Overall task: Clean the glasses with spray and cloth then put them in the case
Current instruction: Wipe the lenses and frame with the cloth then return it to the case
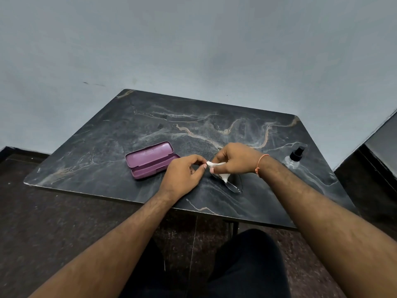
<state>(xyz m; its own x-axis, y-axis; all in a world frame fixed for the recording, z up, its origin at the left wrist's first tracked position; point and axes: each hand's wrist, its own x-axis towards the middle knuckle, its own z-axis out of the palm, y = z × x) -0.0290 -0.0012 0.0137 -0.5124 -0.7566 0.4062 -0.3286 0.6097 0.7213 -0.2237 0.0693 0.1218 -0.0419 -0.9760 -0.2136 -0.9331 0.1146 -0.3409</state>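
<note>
My right hand [235,159] pinches a small white cloth [219,171] against one lens of the glasses [235,186], whose dark frame and clear lens show below the hand. My left hand [183,174] pinches the glasses at their left side, fingertips close to the cloth. The purple case [151,160] lies open and empty on the table, just left of my left hand. A clear spray bottle [293,159] with a black nozzle stands to the right, behind my right forearm.
Everything sits on a dark marble-patterned table [107,147] set against a grey wall. The table's near edge runs under my forearms; dark floor and my dark-clothed legs lie below it. A dark piece of furniture [378,151] stands at the right.
</note>
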